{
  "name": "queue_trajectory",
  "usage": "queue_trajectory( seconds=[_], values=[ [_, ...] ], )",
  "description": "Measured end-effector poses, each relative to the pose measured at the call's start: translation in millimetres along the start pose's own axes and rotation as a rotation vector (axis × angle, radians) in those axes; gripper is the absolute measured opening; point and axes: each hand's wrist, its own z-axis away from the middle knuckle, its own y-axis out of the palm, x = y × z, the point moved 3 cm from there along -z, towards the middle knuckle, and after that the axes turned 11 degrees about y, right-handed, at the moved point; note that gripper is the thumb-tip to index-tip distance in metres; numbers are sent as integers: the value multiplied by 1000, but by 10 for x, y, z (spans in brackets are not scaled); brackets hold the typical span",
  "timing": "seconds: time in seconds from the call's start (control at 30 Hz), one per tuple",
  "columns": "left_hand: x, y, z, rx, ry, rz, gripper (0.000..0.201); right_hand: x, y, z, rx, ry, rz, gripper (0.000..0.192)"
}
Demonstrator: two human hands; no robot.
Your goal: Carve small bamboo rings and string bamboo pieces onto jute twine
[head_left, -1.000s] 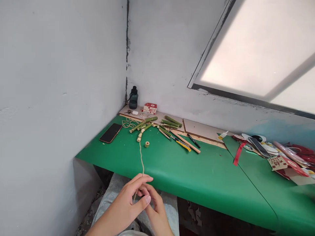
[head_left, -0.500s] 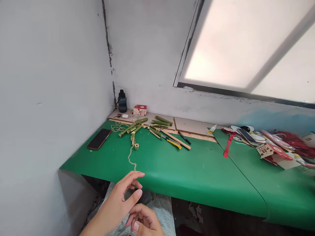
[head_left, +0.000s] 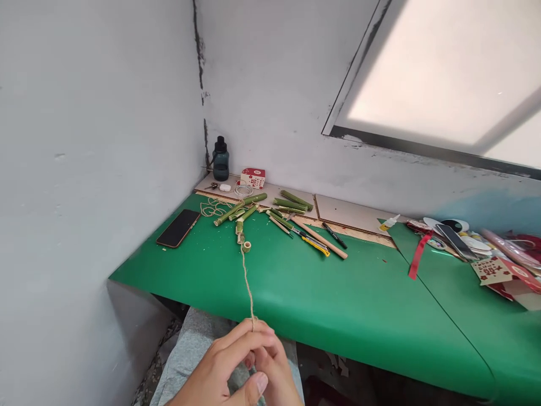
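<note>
A tan twine [head_left: 245,276] runs taut from small bamboo pieces [head_left: 239,228] on the green-covered table to my hands at its front edge. My left hand [head_left: 230,361] is closed, its fingers bent over those of the other hand where the twine enters. My right hand [head_left: 281,369] is curled beneath and beside it, also closed at the twine; its fingertips are partly hidden. A short bamboo ring [head_left: 247,246] sits beside the strung pieces.
Longer bamboo lengths [head_left: 240,208], a yellow utility knife [head_left: 315,244], a wooden stick [head_left: 323,239] and a marker [head_left: 333,234] lie farther back. A phone [head_left: 178,228] is at left. A bottle [head_left: 220,159] stands by the wall; craft supplies [head_left: 469,239] crowd the right.
My hands have come together, and the slack, wavy twine has drawn nearly straight. The view has shifted, so the table items sit farther right and slightly higher on the left side.
</note>
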Motion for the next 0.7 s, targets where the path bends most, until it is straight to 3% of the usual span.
queue_trajectory(
  seconds=[0.1, 0.17, 0.23, 0.4, 0.53, 0.6, 0.7],
  values=[
    [35, -38, 80, -89, 102, 63, 32, 199, -1, 30, 38, 82, -315, 58],
    [65, -44, 100, -126, 144, 72, 29, 319, 28, 34, 44, 84, -381, 43],
    [106, -58, 78, -134, 148, 33, 27, 464, 49, 7, 37, 54, -344, 27],
    [138, -310, -149, -258, 152, -173, 26, 992, 19, -202, 100, -156, -4, 22],
    [-57, -636, -605, -278, 275, -287, 28, 1318, 19, -596, 260, -154, 315, 27],
    [-194, -789, -981, -234, 361, -304, 26, 1444, 58, -896, 327, -128, 430, 32],
    [-304, -972, -1634, -136, 352, -272, 29, 1647, 181, -1394, 425, -178, 542, 35]
  ],
)
